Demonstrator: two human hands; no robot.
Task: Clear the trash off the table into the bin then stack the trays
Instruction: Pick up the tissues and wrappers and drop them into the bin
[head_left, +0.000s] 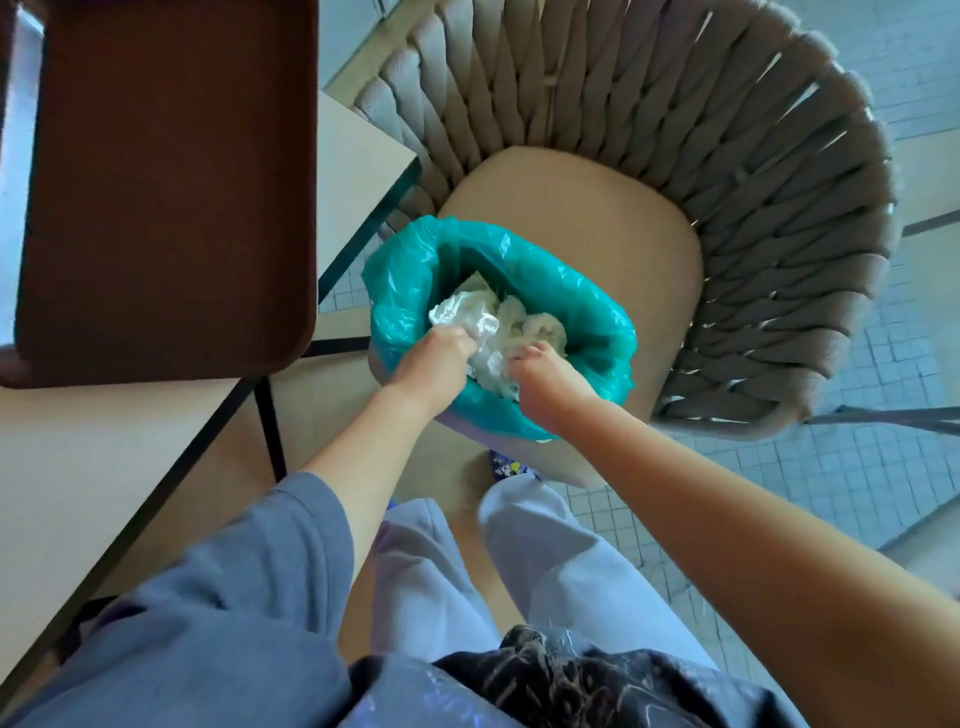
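Head cam, I count one bin, one tray, two hands. Left hand and right hand both clench crumpled white trash inside the bin; tray sits left of it.

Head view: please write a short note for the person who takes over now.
Left hand grips crumpled white trash inside the bin, which sits on a chair.
Right hand is also in the bin, fingers curled into the trash.
Done: this trash is in the bin.
Left: release it; stack the trays. One brown tray lies on the table.
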